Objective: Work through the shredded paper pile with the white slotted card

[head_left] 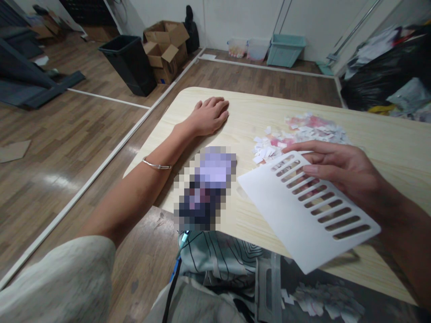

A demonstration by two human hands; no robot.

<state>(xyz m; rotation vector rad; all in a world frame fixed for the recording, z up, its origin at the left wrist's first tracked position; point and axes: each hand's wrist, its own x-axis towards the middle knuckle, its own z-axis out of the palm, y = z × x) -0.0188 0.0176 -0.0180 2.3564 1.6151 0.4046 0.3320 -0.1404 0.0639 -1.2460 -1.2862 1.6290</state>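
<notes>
On table | right hand pinches slotted sheet just beside paper scraps | left hand flat, open, holding nothing, well apart | risk: thin sheet may sag, sweeping scraps off.

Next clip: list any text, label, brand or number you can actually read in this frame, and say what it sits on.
None can be read.
White slotted sheet in the right hand: blank, no print.
Paper scraps on the table: pink and white marks, too small to read.
Cardboard boxes: a small blue mark, too blurred to read.
Pixelated thing near the left hand: unreadable.
</notes>
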